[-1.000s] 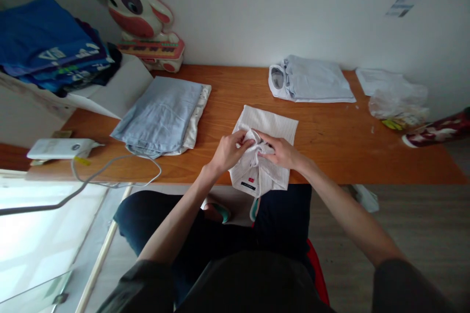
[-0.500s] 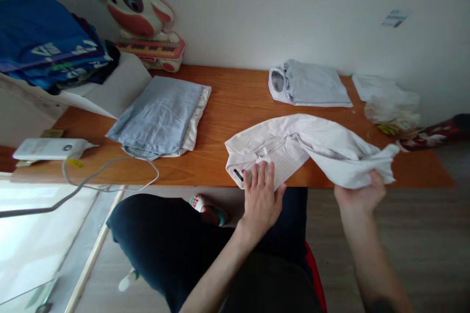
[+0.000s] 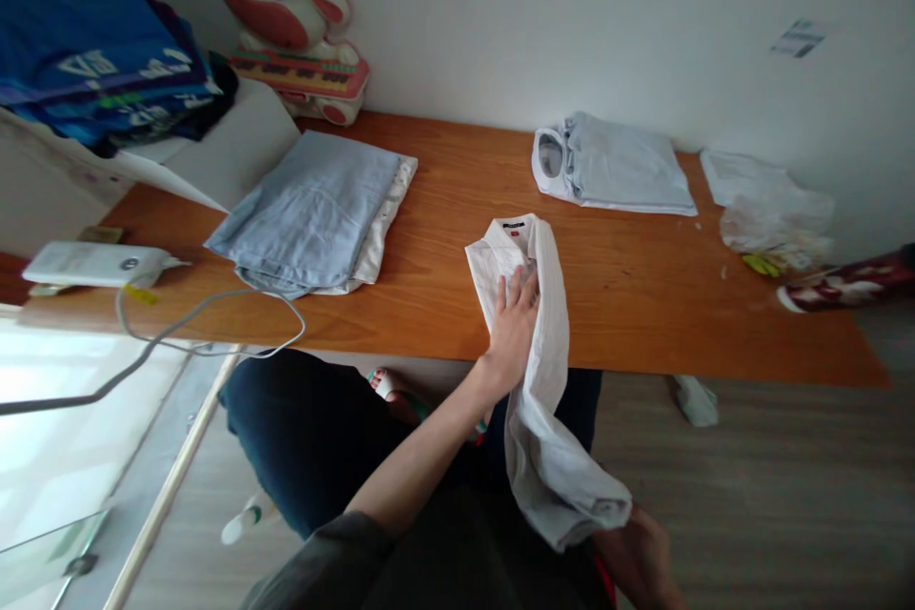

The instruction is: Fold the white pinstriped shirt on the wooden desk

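Head camera view shows us working a white pinstriped shirt (image 3: 544,305) on the wooden table (image 3: 643,295). Its collar end lies flat on the table near the front edge, a small dark label and a red tag showing at the neck. From there the cloth runs as a long, narrow folded band toward us, drops over the table's front edge and hangs in soft creases, ending in a rolled bunch low down.

Our left hand (image 3: 513,329) lies palm down on the shirt's table part, fingers spread and pressing the fabric flat. Our right hand (image 3: 640,548) sits below the table edge under the bunched end; the cloth covers its fingers, so we cannot tell how it grips.

Farther back on the table from the shirt lies a folded pale blue shirt (image 3: 615,164). Left of our shirt rests a stack of folded light blue trousers (image 3: 315,210). Right of it, toward the table's far corner, sits a crumpled plastic bag (image 3: 776,214).
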Action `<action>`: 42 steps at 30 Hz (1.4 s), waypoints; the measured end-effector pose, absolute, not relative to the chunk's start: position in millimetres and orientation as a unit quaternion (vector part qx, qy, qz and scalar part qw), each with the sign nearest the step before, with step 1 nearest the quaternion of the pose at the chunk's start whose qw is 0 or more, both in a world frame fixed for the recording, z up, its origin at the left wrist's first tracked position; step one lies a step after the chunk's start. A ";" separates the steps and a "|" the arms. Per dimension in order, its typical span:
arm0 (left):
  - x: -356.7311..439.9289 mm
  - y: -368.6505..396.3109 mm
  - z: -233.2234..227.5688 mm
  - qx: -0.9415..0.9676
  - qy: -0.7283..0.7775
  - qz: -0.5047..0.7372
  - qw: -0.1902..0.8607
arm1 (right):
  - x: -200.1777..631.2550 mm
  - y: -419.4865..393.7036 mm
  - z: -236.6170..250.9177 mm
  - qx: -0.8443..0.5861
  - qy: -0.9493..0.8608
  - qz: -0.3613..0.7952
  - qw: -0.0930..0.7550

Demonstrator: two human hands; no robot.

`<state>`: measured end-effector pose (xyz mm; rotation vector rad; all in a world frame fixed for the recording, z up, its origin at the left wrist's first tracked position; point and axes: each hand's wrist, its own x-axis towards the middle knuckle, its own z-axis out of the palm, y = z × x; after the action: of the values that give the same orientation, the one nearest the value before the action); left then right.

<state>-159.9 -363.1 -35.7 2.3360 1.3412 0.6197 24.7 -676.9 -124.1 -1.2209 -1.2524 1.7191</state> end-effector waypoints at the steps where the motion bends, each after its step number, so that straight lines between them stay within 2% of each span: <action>1: -156.3 -379.8 -35.9 0.834 0.466 0.224 0.195 | 32.3 -678.4 -124.1 -0.505 -0.369 0.676 0.389; 3: -150.4 -411.1 -34.3 0.838 0.447 0.228 0.214 | 45.5 -683.2 -121.9 -0.556 -0.201 0.683 0.429; 4: -147.5 -423.2 -32.7 0.835 0.446 0.229 0.226 | 49.8 -684.6 -119.9 -0.571 -0.200 0.682 0.410; 6: -140.2 -437.7 -29.2 0.823 0.458 0.232 0.242 | 54.1 -680.1 -114.1 -0.581 -0.292 0.678 0.344; 8: -131.0 -440.2 -26.5 0.810 0.478 0.236 0.244 | 53.9 -662.4 -106.0 -0.584 -0.367 0.648 0.323; 12: -117.7 -430.1 -24.5 0.805 0.489 0.238 0.237 | 44.6 -606.7 -83.8 -0.642 -0.356 0.521 0.435; 14: -121.6 -427.4 -24.1 0.808 0.479 0.245 0.239 | 41.1 -584.7 -74.0 -0.671 -0.361 0.475 0.440; 16: -136.5 -429.4 -25.5 0.810 0.466 0.263 0.242 | 46.8 -570.7 -68.7 -0.690 -0.351 0.461 0.435; 20: -191.7 -446.7 -42.2 0.780 0.474 0.334 0.235 | 90.1 -555.3 -73.6 -0.724 -0.317 0.372 0.487; 24: -235.4 -478.6 -68.0 0.727 0.501 0.413 0.222 | 111.3 -547.6 -88.9 -0.754 -0.386 0.292 0.445; 28: -226.7 -508.3 -80.1 0.710 0.534 0.377 0.262 | 67.2 -548.8 -96.4 -0.732 -0.361 0.327 0.476; 32: -200.2 -515.5 -85.5 0.634 0.564 0.365 0.383 | 30.7 -556.1 -84.0 -0.678 -0.236 0.492 0.492; 34: -198.8 -512.1 -85.6 0.604 0.540 0.382 0.445 | 35.6 -559.4 -73.9 -0.662 -0.185 0.529 0.499; 36: -209.0 -505.9 -82.6 0.573 0.517 0.414 0.483 | 51.9 -559.6 -66.0 -0.668 -0.146 0.519 0.514; 39: -241.5 -492.2 -74.8 0.494 0.550 0.472 0.480 | 77.5 -554.2 -63.5 -0.688 -0.126 0.465 0.542; 42: -282.4 -476.5 -67.5 0.460 0.593 0.477 0.458 | 88.6 -549.9 -70.2 -0.720 -0.208 0.387 0.536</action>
<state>-282.4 -476.5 -67.5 1.1326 1.4613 1.1749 88.6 -549.9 -70.2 -1.7152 -0.4964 0.9214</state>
